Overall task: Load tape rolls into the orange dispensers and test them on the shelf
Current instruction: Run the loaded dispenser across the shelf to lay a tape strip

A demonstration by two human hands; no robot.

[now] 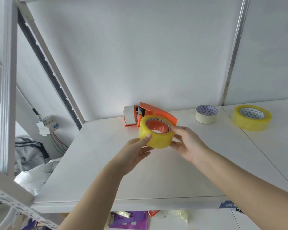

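Note:
Both hands hold a yellowish clear tape roll just above the white shelf. My left hand grips its left side with the thumb on the rim. My right hand pinches its right side. Orange shows through the roll's core, and whether that belongs to a dispenser is unclear. Behind the roll an orange dispenser lies at the back of the shelf, with a white tape roll at its left end.
A beige tape roll and a second yellowish roll lie flat at the back right. Metal shelf uprights rise on the left. Bags and purple items sit below the shelf's front edge.

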